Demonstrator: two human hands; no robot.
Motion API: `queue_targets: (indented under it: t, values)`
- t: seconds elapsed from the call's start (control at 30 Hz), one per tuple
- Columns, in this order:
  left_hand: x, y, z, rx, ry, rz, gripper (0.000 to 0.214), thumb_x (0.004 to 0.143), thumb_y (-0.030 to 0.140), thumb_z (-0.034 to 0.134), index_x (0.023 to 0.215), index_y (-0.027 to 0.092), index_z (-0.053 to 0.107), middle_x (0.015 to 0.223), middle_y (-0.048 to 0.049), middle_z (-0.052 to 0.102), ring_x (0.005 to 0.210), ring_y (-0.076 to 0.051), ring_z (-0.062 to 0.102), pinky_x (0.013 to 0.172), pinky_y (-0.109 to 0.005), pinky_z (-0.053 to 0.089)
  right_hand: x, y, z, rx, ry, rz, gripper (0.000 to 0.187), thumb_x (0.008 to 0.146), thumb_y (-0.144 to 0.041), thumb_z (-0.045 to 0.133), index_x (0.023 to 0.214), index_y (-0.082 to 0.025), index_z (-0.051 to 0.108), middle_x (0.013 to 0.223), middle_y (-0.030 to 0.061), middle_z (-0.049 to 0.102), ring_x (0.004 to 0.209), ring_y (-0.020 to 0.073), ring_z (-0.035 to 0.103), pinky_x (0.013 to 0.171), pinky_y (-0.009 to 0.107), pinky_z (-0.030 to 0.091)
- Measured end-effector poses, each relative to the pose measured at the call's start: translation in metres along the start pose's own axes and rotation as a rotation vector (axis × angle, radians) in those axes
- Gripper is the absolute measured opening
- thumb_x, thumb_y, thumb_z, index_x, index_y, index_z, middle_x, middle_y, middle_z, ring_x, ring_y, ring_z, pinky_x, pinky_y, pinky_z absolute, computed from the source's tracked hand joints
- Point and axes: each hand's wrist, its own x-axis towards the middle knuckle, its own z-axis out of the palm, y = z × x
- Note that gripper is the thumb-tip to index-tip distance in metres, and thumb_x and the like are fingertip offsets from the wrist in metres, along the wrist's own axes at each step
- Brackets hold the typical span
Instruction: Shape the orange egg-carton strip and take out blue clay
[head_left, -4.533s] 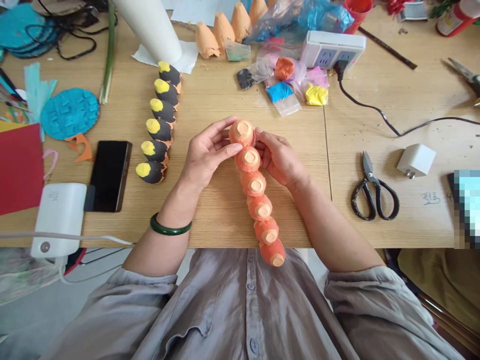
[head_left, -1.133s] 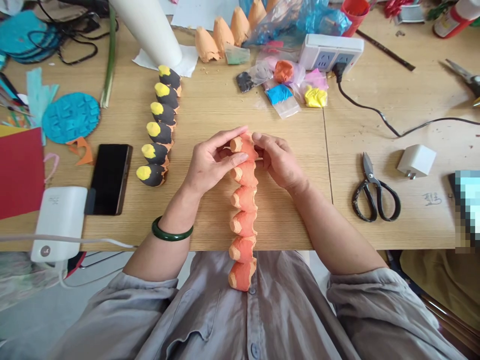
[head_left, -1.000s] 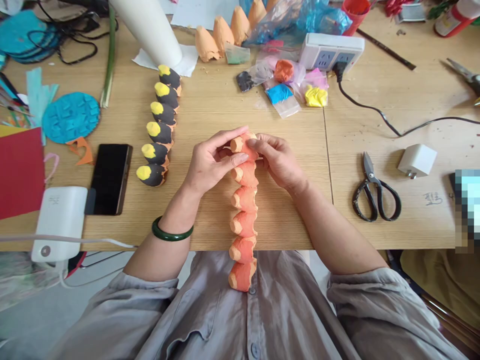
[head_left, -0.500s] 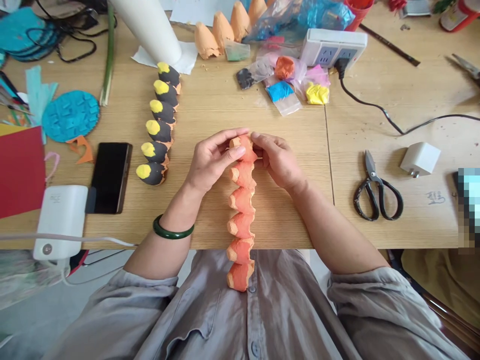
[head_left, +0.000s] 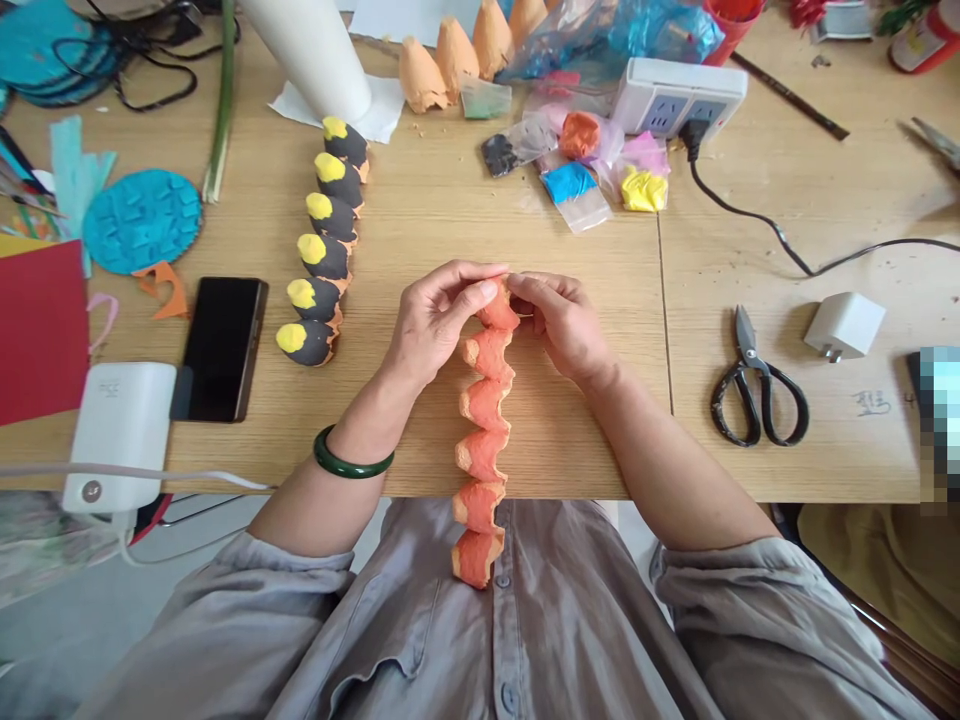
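A pale wooden table (head_left: 465, 210) runs across the room, two tops butted together with a seam to the right of the person's hands, and it is crowded at the back and sides. The left hand (head_left: 435, 325) and the right hand (head_left: 562, 325) both pinch the far end of an orange strip of egg-carton cups (head_left: 484, 420), fingers curled closed around its top cup. The strip runs from there toward the person, over the table edge, its near end hanging in front of a grey shirt (head_left: 495, 630). A green bangle (head_left: 352, 462) sits on the left wrist.

To the left lies a second strip of cups painted black with yellow tips (head_left: 322, 245), then a dark phone (head_left: 223, 348) and a white power bank (head_left: 120, 435) with a cable. Further left are a red sheet (head_left: 41, 330) and a blue disc (head_left: 141, 220). At the back sit small bags of coloured clay (head_left: 581, 170) and a white power strip (head_left: 679, 95). Black scissors (head_left: 757, 385) and a white charger plug (head_left: 844, 325) lie to the right, well apart from the hands.
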Motion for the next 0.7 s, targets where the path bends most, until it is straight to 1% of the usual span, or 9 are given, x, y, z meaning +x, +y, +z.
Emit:
queue_targets:
  t: [0.13, 0.23, 0.33, 0.4, 0.47, 0.6, 0.7]
  values:
    - [-0.0017, -0.0021, -0.0003, -0.046, -0.002, -0.044, 0.038, 0.097, 0.064, 0.090, 0.114, 0.030, 0.093, 0.122, -0.0041, 0.089, 0.129, -0.030, 0.080, 0.121, -0.045, 0.062, 0.0009, 0.0017, -0.0023, 0.006, 0.011, 0.019, 0.052, 0.084, -0.061, 0.095, 0.068, -0.023, 0.062, 0.073, -0.0011, 0.063, 0.072, 0.0136, 0.060, 0.063, 0.024, 0.056]
    - [-0.0032, -0.0003, -0.0008, -0.105, -0.033, -0.084, 0.038, 0.103, 0.064, 0.084, 0.114, 0.030, 0.094, 0.123, -0.0051, 0.088, 0.129, -0.031, 0.080, 0.117, -0.045, 0.064, 0.0013, 0.0025, -0.0032, 0.016, 0.007, 0.016, 0.048, 0.087, -0.059, 0.093, 0.071, -0.023, 0.066, 0.074, -0.0005, 0.065, 0.075, 0.0144, 0.063, 0.065, 0.024, 0.057]
    - [-0.0030, 0.0025, -0.0014, -0.120, -0.049, -0.101, 0.037, 0.097, 0.062, 0.092, 0.115, 0.029, 0.093, 0.119, -0.0047, 0.088, 0.121, -0.028, 0.082, 0.110, -0.042, 0.066, 0.0003, 0.0014, -0.0023, 0.018, -0.003, 0.012, 0.050, 0.084, -0.061, 0.095, 0.070, -0.023, 0.066, 0.075, -0.0005, 0.066, 0.074, 0.0141, 0.063, 0.066, 0.024, 0.057]
    - [-0.0020, 0.0032, -0.0016, -0.117, -0.047, -0.108, 0.040, 0.090, 0.059, 0.099, 0.115, 0.029, 0.092, 0.116, -0.0043, 0.088, 0.116, -0.026, 0.082, 0.110, -0.041, 0.066, -0.0011, -0.0004, -0.0010, -0.003, 0.004, 0.013, 0.052, 0.083, -0.062, 0.096, 0.069, -0.023, 0.065, 0.074, -0.0007, 0.065, 0.074, 0.0140, 0.062, 0.066, 0.024, 0.058]
    - [-0.0008, 0.0032, -0.0019, -0.127, -0.042, -0.132, 0.043, 0.085, 0.058, 0.103, 0.114, 0.028, 0.091, 0.114, -0.0048, 0.088, 0.115, -0.027, 0.082, 0.110, -0.043, 0.066, -0.0026, -0.0020, 0.0001, -0.029, 0.006, 0.014, 0.051, 0.086, -0.061, 0.094, 0.069, -0.023, 0.065, 0.074, -0.0004, 0.066, 0.075, 0.0145, 0.064, 0.066, 0.024, 0.058]
    - [-0.0003, 0.0037, -0.0021, -0.140, -0.033, -0.197, 0.046, 0.083, 0.059, 0.101, 0.114, 0.026, 0.090, 0.117, -0.0062, 0.088, 0.118, -0.030, 0.082, 0.110, -0.046, 0.068, -0.0036, -0.0027, 0.0009, -0.037, -0.005, 0.001, 0.050, 0.089, -0.058, 0.091, 0.069, -0.022, 0.064, 0.073, -0.0002, 0.067, 0.076, 0.0148, 0.065, 0.065, 0.024, 0.058]
    - [-0.0011, 0.0046, -0.0015, -0.140, -0.025, -0.208, 0.047, 0.087, 0.063, 0.094, 0.115, 0.026, 0.089, 0.121, -0.0065, 0.088, 0.120, -0.031, 0.082, 0.108, -0.046, 0.069, -0.0038, -0.0026, 0.0012, -0.049, -0.009, -0.005, 0.050, 0.090, -0.061, 0.091, 0.071, -0.022, 0.068, 0.076, 0.0002, 0.068, 0.077, 0.0148, 0.065, 0.066, 0.024, 0.058]
